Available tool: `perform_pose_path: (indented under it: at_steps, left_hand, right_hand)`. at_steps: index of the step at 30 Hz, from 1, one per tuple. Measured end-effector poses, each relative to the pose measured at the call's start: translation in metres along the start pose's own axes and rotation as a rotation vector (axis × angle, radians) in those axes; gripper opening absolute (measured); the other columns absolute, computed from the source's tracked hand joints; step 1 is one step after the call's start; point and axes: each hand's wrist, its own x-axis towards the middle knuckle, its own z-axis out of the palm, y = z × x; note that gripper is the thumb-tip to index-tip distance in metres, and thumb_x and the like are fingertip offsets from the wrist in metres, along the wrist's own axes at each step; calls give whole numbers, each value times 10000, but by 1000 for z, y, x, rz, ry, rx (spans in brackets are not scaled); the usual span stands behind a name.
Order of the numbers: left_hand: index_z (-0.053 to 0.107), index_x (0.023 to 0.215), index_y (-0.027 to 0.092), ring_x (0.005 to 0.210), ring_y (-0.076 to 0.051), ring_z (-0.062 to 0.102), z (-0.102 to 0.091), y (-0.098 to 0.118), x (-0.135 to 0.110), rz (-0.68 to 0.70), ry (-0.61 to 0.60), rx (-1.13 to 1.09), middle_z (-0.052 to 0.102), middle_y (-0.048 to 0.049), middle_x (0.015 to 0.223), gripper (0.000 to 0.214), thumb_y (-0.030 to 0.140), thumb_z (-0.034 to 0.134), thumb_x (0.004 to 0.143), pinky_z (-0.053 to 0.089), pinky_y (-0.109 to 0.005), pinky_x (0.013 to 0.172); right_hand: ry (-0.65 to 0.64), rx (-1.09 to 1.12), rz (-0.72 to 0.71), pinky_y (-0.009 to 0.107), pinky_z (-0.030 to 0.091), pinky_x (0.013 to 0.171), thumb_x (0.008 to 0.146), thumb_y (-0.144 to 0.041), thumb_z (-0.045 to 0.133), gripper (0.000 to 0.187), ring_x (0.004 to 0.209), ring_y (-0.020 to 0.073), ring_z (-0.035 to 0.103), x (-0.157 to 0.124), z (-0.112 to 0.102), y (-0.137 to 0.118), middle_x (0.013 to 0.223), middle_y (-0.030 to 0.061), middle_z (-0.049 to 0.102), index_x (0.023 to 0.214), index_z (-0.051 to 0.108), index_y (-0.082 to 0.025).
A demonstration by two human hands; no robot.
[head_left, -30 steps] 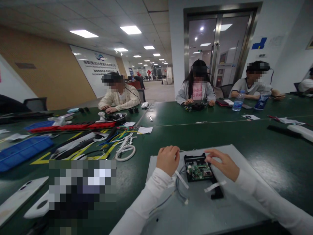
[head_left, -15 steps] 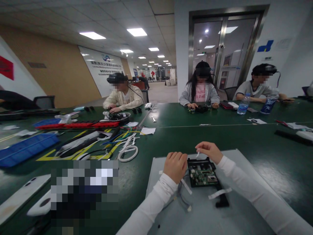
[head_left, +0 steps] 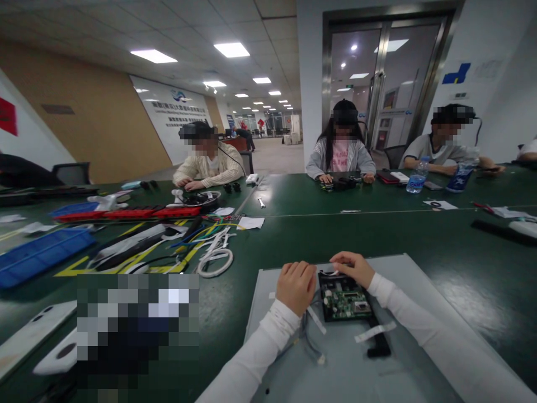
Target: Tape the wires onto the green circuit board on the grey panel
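A green circuit board [head_left: 346,303] sits in a black plastic frame [head_left: 373,311] on a flat grey panel [head_left: 403,347]. My right hand [head_left: 354,268] is at the frame's far edge, its fingers pinched on a thin white strip of tape [head_left: 329,273] lying along that edge. At the frame's left side, my left hand [head_left: 296,286] is closed with curled fingers; whatever its fingertips hold is hidden. Grey cables [head_left: 310,342] run out from below my left hand. One white tape strip [head_left: 375,332] crosses the frame's long arm, and another white strip [head_left: 318,321] lies by the cables.
Left of the panel lie a coiled white cable [head_left: 215,263], a blue tray [head_left: 42,253], red tool-like strips [head_left: 126,215] and a white phone [head_left: 36,333]. Across the green table sit several people with headsets. A small wrench [head_left: 261,202] and water bottles [head_left: 418,176] are farther off.
My right hand has lowered and shifted slightly left, bringing the white tape strip down onto the frame's far edge. My left hand has barely moved. The camera view has shifted slightly.
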Motion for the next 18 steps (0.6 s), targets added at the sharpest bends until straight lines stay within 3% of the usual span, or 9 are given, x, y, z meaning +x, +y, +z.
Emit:
perform_pose_path:
  at_steps: [6,11,18]
  left_hand:
    - [561,829,186,761,-161,485,5,-2,-2,-1,-15,-10,539,-44,761,186,176,375,810,331,-310,724]
    - [556,815,187,761,-157,486,8,-2,-4,-3,-24,-10,539,-40,754,170,170,387,804,330,-305,729]
    - [560,821,184,753,-153,492,10,-3,-4,-24,-6,-22,541,-42,754,189,185,372,817,335,-299,719]
  right_hand:
    - [-35,25,4,264,428,645,631,-385,616,320,675,134,560,1,-7,1,728,28,613,838,588,-143]
    - [-86,134,48,268,428,667,661,-382,594,310,682,122,556,1,-8,2,744,26,613,857,584,-142]
    - [-157,49,6,275,424,692,603,-372,648,351,701,125,547,1,-11,1,734,22,601,859,594,-137]
